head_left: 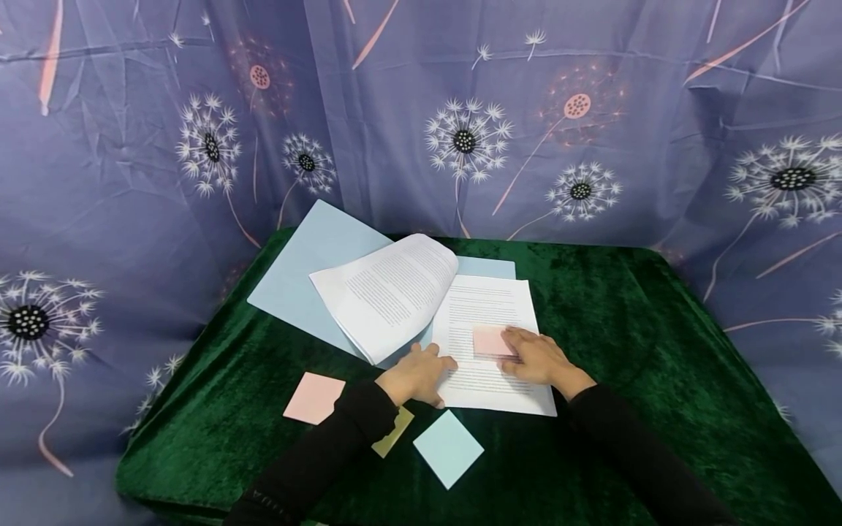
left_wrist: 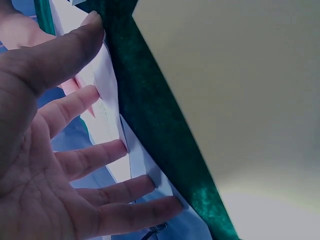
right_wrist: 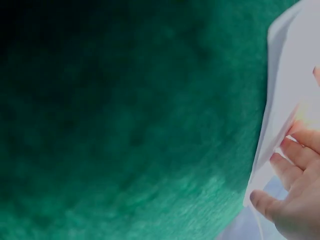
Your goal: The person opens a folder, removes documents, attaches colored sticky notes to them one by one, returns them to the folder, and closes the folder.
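Likely placing pale-pink paper rectangle [head_left: 489, 340] on white printed sheet [head_left: 485, 303] | right hand [head_left: 541, 358]: fingers extended over it | left hand [head_left: 416, 374]: spread, sheet's left edge | next seemingly calls for pressing flat; adhesion unclear

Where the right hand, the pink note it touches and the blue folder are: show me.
Right hand [head_left: 541, 359]: head view, its back.
Pink note [head_left: 490, 341]: head view, uncovered left part.
Blue folder [head_left: 299, 268]: head view, left part.

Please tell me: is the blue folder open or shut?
Open. In the head view, the blue folder lies spread under the printed pages: one cover reaches left, the other shows beyond their far edge.
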Action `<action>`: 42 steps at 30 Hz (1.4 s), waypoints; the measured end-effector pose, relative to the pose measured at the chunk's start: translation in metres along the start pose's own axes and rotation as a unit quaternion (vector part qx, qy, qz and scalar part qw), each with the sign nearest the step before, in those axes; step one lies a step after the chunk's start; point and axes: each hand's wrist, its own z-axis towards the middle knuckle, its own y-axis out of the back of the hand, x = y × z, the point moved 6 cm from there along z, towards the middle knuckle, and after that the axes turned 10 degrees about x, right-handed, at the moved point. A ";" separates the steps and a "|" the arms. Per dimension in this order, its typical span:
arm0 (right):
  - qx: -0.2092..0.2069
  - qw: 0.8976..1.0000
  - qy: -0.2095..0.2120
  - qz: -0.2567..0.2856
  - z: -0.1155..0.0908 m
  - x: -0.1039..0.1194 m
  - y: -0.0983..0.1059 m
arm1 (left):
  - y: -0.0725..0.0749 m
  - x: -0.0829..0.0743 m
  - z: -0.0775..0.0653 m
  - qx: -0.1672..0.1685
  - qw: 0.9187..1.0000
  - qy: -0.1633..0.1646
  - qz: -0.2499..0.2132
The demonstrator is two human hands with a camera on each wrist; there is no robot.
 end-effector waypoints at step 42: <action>0.029 0.998 0.043 -0.025 0.034 0.054 -0.009 | 0.002 -0.001 0.000 0.009 1.000 0.009 0.020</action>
